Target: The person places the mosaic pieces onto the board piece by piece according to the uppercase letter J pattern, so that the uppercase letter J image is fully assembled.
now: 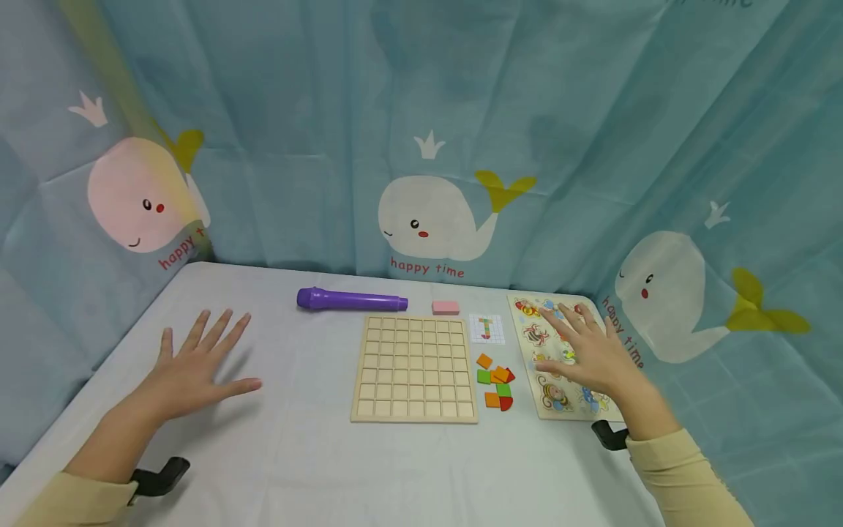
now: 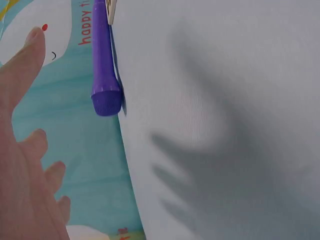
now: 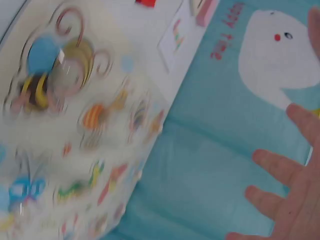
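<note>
My left hand (image 1: 192,377) hovers over the left of the white table, fingers spread, holding nothing; its shadow falls on the cloth in the left wrist view. Over the insect picture puzzle board (image 1: 553,395) at the right, my right hand (image 1: 593,355) is held with fingers spread and hides part of the board. A wooden grid board (image 1: 415,369) lies mid-table. Beside its right edge are several small orange, green and red pieces (image 1: 492,400), some overlapping. Above them lies a pattern card (image 1: 487,329) showing a coloured J shape.
A purple microphone-shaped stick (image 1: 356,301) lies behind the grid board, left of a pink block (image 1: 445,308). A blue curtain (image 1: 283,183) with whale prints hangs along the table's back and sides. Each wrist wears a black camera mount.
</note>
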{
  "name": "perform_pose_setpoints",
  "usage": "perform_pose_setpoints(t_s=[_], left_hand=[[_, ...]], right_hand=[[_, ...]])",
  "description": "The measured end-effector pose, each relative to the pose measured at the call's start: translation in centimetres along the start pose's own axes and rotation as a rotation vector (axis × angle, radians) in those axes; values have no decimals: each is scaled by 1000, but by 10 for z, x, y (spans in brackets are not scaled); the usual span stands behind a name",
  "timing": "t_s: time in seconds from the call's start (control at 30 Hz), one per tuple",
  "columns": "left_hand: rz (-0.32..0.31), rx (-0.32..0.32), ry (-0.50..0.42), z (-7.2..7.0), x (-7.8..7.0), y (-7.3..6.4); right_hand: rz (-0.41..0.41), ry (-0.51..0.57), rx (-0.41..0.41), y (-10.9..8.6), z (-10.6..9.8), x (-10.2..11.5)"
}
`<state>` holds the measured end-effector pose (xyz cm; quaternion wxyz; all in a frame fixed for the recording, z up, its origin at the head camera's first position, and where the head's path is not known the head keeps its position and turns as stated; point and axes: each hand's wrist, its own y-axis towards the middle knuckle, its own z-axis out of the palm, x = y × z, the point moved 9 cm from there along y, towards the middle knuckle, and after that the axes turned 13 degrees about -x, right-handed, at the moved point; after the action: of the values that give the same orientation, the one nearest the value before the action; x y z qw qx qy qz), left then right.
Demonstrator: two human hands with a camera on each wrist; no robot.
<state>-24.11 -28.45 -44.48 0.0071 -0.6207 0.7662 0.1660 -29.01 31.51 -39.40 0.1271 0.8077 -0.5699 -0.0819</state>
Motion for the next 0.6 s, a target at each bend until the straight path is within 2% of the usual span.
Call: perform_pose_setpoints(t_s=[0.17, 0.27, 0.47, 0.6], left_hand=[[10, -4, -108, 11, -14, 6], [11, -9, -140, 20, -24, 11], [86, 17, -141, 53, -63, 21], [101, 38, -195, 68, -84, 29]], right_hand=[[34, 129, 38, 2, 8, 17], [46, 168, 51, 4, 13, 24], [34, 252, 61, 6, 32, 36], [23, 306, 60, 6, 49, 48]])
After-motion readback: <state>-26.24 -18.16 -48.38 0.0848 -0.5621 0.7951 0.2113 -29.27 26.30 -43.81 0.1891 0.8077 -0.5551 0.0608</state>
